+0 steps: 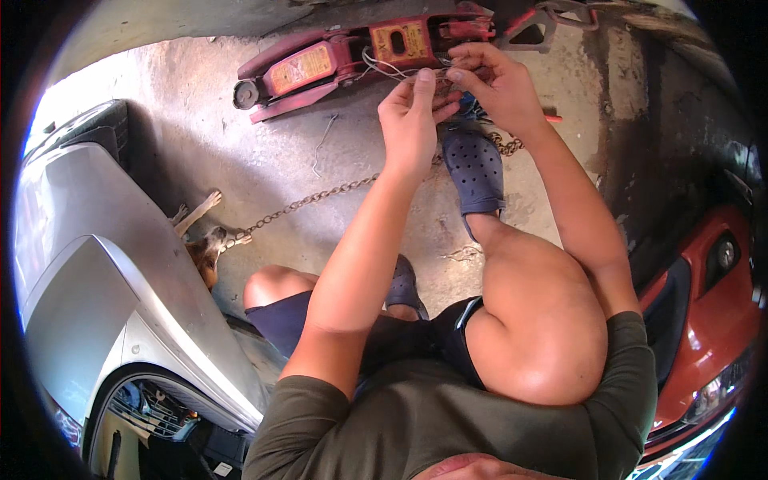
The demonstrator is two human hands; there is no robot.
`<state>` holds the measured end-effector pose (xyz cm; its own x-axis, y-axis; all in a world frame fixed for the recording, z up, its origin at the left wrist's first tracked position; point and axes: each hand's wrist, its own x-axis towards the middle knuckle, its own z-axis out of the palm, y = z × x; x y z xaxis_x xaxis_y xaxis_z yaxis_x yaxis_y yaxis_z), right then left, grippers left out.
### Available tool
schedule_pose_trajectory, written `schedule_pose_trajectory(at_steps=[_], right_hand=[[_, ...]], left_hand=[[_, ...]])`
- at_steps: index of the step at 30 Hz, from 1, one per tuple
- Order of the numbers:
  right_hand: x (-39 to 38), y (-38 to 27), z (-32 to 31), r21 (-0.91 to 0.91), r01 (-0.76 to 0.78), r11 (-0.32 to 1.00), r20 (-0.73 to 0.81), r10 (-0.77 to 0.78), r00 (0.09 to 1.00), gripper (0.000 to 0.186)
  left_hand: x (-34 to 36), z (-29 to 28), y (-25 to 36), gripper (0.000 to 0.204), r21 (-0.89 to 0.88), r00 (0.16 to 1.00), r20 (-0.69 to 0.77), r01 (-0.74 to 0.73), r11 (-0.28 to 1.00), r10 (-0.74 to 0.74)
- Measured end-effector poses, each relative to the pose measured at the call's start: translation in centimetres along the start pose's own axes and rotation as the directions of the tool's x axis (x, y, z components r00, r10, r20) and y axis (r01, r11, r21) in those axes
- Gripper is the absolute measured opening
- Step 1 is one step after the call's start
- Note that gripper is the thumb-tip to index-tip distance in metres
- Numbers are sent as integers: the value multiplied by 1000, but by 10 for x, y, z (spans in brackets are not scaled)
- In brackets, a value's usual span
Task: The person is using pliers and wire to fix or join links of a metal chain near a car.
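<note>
The left hand point(410, 120) pinches thin, pale wire point(390, 67) between thumb and fingers; the right hand point(506, 90), just beside it, is closed on the same wire, its grip partly hidden by its own fingers. The wire is above the floor point(276, 164), its loose loops reaching left in front of a red floor jack point(346, 53) lying along the floor's far edge. Below the hands is a dark blue clog point(474, 172). A rusty chain point(312, 198) runs from there toward a dog point(208, 250) at the floor's left edge, beside a silver car point(132, 232). An orange-red car point(712, 300) borders the right.
</note>
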<state>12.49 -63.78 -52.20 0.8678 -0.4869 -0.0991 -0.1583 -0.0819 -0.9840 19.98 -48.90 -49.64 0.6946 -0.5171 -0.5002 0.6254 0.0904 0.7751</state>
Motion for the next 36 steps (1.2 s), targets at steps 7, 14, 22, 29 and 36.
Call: schedule_pose_trajectory(at_steps=[7, 14, 22, 29, 36], right_hand=[[4, -9, -1, -38, -24, 999, 206, 31, 978, 53], [3, 1, 0, -205, 209, 956, 178, -174, 969, 49], [1, 13, 0, -151, 234, 960, 72, -225, 972, 36], [1, 15, -2, -140, 205, 969, 96, -193, 977, 37], [5, 16, -7, -82, 194, 978, 108, -185, 977, 38]], left_hand=[[4, -16, -3, 36, -124, 991, -132, 23, 992, -39], [8, -42, 10, 34, -102, 981, -189, -61, 993, 41], [-1, -71, 36, 30, 840, 777, 374, -515, 170, 505], [31, -80, 44, 25, 560, 465, 823, -761, -328, 327], [27, -67, 11, 21, 703, 674, 693, -711, -31, 257]])
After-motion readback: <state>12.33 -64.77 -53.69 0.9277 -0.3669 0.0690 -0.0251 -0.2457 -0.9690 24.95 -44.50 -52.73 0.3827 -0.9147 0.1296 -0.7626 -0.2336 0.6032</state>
